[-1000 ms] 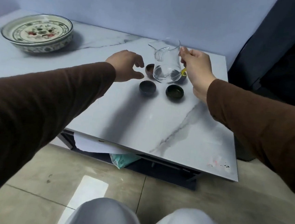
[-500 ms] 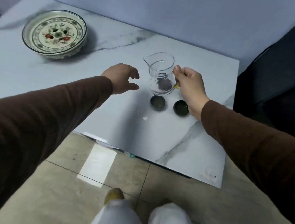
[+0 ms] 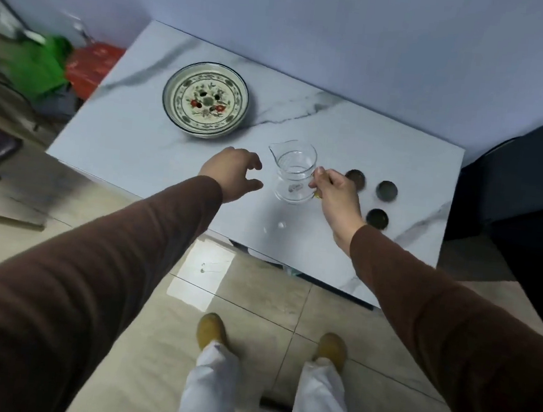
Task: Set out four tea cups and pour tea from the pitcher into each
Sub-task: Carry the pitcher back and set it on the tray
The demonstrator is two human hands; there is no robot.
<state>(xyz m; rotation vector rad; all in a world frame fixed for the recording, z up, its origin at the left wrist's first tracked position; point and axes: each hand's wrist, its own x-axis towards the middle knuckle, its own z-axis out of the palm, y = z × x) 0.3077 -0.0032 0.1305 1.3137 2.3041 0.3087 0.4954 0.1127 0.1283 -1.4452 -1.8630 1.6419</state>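
Note:
A clear glass pitcher stands upright on the white marble table, with a little clear liquid in its lower part. My right hand grips its handle on the right side. Three small dark tea cups are visible to the right of that hand: one partly behind my fingers, one further right, one nearer me. A fourth cup is not visible. My left hand hovers just left of the pitcher, fingers curled apart, holding nothing.
A patterned ceramic bowl sits at the table's back left. A few water drops lie near the front edge. Green and red items stand left of the table, a dark chair at right. My feet are on the tiled floor.
I have risen and the view has pulled back and up. The pitcher has moved left, off the cups, onto the table. My left hand stays beside it.

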